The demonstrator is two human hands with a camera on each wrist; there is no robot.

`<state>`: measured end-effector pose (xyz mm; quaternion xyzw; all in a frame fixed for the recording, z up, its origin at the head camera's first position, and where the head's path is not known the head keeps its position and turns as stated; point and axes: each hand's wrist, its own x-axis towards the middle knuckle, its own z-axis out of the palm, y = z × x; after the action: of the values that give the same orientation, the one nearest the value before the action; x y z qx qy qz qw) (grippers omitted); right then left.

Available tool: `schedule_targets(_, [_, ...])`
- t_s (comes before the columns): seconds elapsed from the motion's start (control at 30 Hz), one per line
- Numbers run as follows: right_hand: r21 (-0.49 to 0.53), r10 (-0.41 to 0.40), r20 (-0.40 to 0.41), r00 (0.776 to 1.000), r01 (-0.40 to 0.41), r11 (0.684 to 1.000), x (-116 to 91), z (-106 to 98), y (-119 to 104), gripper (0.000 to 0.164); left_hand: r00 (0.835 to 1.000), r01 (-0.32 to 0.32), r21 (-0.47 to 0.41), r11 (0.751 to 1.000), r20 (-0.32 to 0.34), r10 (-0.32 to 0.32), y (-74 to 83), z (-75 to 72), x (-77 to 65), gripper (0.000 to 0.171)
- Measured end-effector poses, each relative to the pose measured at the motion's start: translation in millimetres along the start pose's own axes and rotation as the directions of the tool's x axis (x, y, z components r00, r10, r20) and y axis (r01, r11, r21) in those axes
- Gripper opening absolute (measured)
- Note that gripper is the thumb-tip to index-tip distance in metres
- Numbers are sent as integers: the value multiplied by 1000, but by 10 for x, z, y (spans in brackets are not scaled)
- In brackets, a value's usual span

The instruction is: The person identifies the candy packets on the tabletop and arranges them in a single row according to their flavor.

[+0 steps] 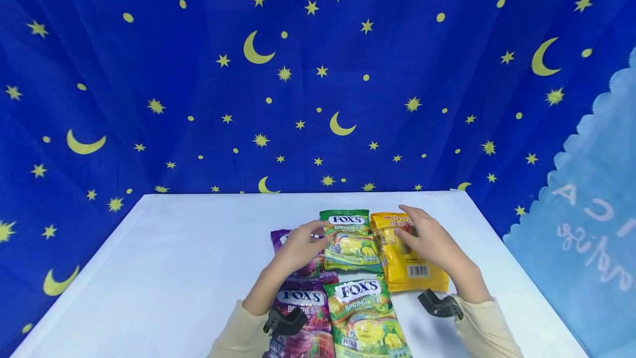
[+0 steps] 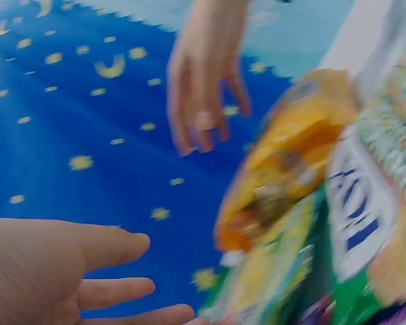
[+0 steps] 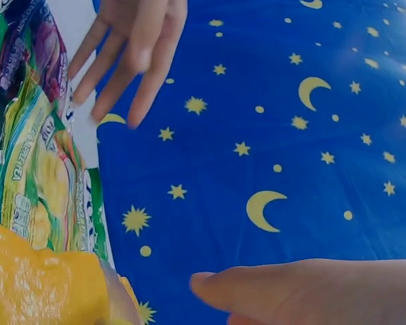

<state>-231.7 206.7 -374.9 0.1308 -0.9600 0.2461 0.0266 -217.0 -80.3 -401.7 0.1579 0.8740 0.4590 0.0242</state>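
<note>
In the head view my left hand (image 1: pixel 302 246) hovers over the rear purple candy bag (image 1: pixel 279 236), fingertips at the left edge of the rear green FOX'S Spring Tea bag (image 1: pixel 351 245). My right hand (image 1: pixel 431 237) is above the yellow candy bag (image 1: pixel 404 278), thumb and fingers spread apart. The left wrist view shows the left hand (image 2: pixel 81 274) with fingers extended beside the bags. In the right wrist view, the right hand (image 3: pixel 311 291) has its thumb or finger stretched out past the yellow bag (image 3: pixel 47 284). Neither hand grips anything.
Nearer on the white table (image 1: pixel 149 269) lie a purple FOX'S Berries bag (image 1: pixel 303 314) and a second green Spring Tea bag (image 1: pixel 367 319), side by side. A blue cloth (image 1: pixel 298 87) with moons and stars hangs behind, and a light blue panel (image 1: pixel 586 225) stands at right.
</note>
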Motion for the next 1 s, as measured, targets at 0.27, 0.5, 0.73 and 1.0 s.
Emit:
schedule_targets(0.27, [66, 59, 89, 994, -65, 996, -38, -30, 135, 64, 983, 90, -152, 984, 175, -62, 83, 469, 318, 47])
schedule_targets(0.5, [104, 251, 189, 949, -273, 956, -45, -67, 229, 75, 958, 239, -328, 914, 232, -167, 209, 742, 470, 50])
schedule_targets(0.73, [154, 364, 232, 902, -404, 902, -40, -76, 364, 79, 934, 347, -395, 850, 228, -276, 316, 892, 486, 54])
schedule_targets(1.0, [174, 381, 304, 873, -444, 879, -40, -45, 510, 80, 921, 383, -402, 832, 237, -309, 341, 949, 511, 55])
